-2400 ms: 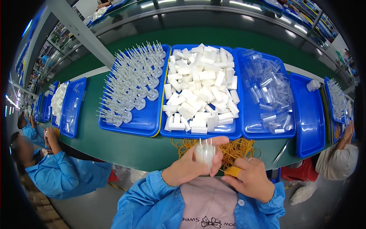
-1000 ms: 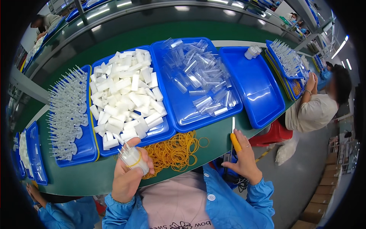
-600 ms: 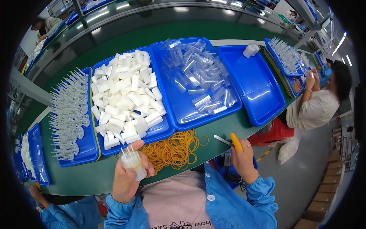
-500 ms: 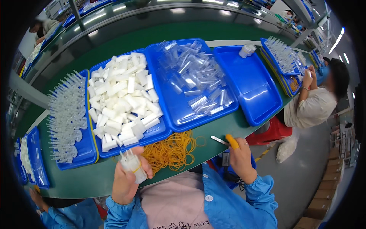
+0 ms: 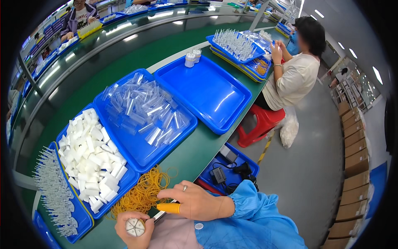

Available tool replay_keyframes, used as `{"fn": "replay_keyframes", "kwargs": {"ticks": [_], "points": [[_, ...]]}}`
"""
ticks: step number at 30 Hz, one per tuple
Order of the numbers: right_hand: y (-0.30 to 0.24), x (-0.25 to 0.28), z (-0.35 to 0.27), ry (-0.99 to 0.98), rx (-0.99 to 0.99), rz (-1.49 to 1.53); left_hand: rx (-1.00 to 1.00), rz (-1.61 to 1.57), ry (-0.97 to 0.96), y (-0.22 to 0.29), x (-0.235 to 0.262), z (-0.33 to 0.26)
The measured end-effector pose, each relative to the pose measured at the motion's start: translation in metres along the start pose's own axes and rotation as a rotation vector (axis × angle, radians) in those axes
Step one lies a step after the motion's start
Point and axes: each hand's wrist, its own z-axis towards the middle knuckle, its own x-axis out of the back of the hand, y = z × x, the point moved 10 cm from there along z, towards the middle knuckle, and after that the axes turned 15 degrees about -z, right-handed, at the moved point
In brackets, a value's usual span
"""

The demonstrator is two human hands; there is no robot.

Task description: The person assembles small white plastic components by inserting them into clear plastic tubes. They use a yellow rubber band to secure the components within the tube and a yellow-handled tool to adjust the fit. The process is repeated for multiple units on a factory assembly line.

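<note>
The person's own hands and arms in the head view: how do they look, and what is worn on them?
The right hand has a yellow finger cot on one finger and a silver-coloured ring on another. The right sleeve is light blue, loose, gathered at the wrist. The left hand shows nothing worn; its sleeve cannot be made out.

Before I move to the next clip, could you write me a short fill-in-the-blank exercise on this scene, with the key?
1. The left hand holds a bundle whose exposed end is ____ in outline.
2. The right hand wears a silver ____ on one finger.
3. The stool is ____.
4. The tray under the white blocks is ____.

Missing words: round; ring; red; blue.
</note>
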Motion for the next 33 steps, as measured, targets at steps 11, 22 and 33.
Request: {"fn": "replay_keyframes", "kwargs": {"ticks": [11, 22, 33], "points": [[-0.015, 0.031, 0.009, 0.063, 0.11, -0.033, 0.366, -0.107, -0.337, -0.012, -0.028, -0.012], [-0.02, -0.02, 0.012, 0.036, -0.021, 0.838, -0.041, -0.069, -0.179, 0.028, -0.019, -0.002], [0.035, -0.029, 0.042, -0.136, -0.423, 1.211, 0.117, -0.543, 0.079, -0.019, 0.018, 0.005]]}}
